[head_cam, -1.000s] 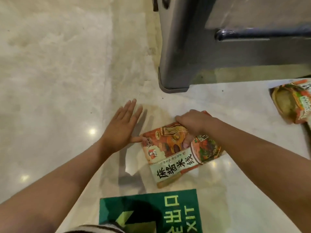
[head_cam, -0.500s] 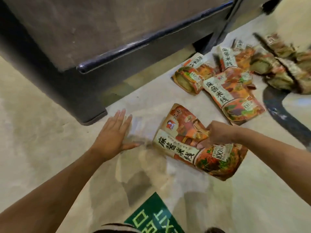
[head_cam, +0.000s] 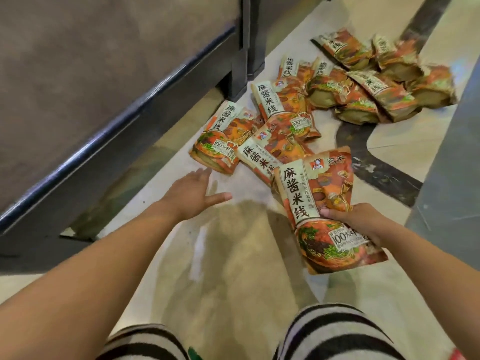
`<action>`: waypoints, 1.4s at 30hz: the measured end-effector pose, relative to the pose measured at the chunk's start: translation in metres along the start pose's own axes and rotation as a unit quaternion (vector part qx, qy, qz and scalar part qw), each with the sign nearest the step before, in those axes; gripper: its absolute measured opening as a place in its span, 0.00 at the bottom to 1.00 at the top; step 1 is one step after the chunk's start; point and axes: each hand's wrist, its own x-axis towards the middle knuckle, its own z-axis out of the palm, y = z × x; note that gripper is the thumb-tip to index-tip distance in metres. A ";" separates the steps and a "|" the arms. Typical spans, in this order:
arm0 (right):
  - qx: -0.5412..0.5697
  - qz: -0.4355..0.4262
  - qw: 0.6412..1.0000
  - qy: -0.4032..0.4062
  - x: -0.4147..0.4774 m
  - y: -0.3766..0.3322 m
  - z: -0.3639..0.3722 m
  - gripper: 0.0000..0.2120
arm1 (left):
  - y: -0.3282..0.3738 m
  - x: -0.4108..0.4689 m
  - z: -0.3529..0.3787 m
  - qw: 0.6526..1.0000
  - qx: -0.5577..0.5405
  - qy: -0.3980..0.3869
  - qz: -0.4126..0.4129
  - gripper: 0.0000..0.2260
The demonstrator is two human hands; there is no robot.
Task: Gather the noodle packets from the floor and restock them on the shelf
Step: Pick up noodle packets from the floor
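Observation:
My right hand point(head_cam: 350, 219) grips an orange noodle packet point(head_cam: 311, 193) by its right edge and holds it lifted above the floor, face up. My left hand point(head_cam: 193, 194) is open with straight fingers, hovering just short of a packet point(head_cam: 220, 133) lying beside the shelf base. Several more orange packets lie scattered on the pale floor: a near cluster point(head_cam: 280, 118) and a heap point(head_cam: 384, 81) farther back right.
The dark grey shelf unit base point(head_cam: 109, 105) with a blue rail runs along the left, its upright post point(head_cam: 240, 48) near the packets. A dark floor strip point(head_cam: 374, 162) curves at right. My striped trouser knees point(head_cam: 330, 331) fill the bottom edge.
The view swung right and back, bringing the heap of packets into sight. My right hand lifted its packet and carried it toward the other packets. My left hand left the floor and reached forward.

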 end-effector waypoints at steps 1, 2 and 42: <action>0.010 0.004 1.000 0.005 0.002 -0.001 -0.007 0.46 | 0.013 0.009 -0.008 1.000 -0.019 0.003 0.009 0.44; 0.020 0.013 1.000 0.009 0.003 -0.002 -0.012 0.43 | 0.025 0.017 -0.015 0.999 -0.035 0.004 0.019 0.43; 0.182 0.006 0.975 0.132 0.081 0.032 -0.092 0.25 | 0.144 0.174 0.116 0.529 -0.786 0.140 -0.287 0.38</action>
